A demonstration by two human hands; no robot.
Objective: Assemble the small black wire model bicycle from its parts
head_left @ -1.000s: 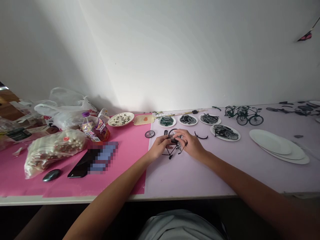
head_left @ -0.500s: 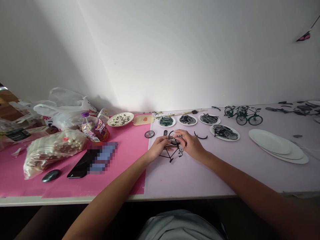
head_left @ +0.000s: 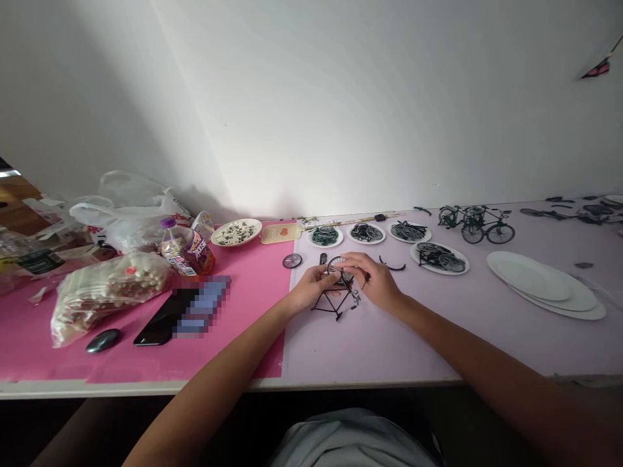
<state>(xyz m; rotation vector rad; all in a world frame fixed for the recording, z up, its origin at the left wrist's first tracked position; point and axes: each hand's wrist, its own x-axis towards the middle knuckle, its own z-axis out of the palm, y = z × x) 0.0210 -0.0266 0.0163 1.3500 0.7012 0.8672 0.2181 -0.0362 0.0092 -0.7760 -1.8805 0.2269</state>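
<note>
Between my hands is a small black bicycle frame (head_left: 335, 301), tilted over the pale purple table cover, with a spoked wheel (head_left: 337, 266) at its upper end. My left hand (head_left: 311, 287) is closed on the wheel and the frame from the left. From the right, my right hand (head_left: 372, 279) pinches the wheel's side near the fork; its fingertips partly hide the join. A loose wheel (head_left: 293, 261) lies on the pink cover to the left. Right of my hands rests a curved black part (head_left: 392, 264).
Behind are plates of green parts (head_left: 325, 237), black parts (head_left: 366, 233) and wheels (head_left: 440, 258). Finished green bicycles (head_left: 488, 228) stand back right, near stacked white plates (head_left: 535, 277). On the left lie a phone (head_left: 158, 324), a mouse (head_left: 104, 340), a bottle (head_left: 187, 251) and bags (head_left: 111, 288).
The small bicycle frame has tilted slightly, its lower end shifting a little right and down. Both hands keep their hold, with the fingers slightly moved on the wheel.
</note>
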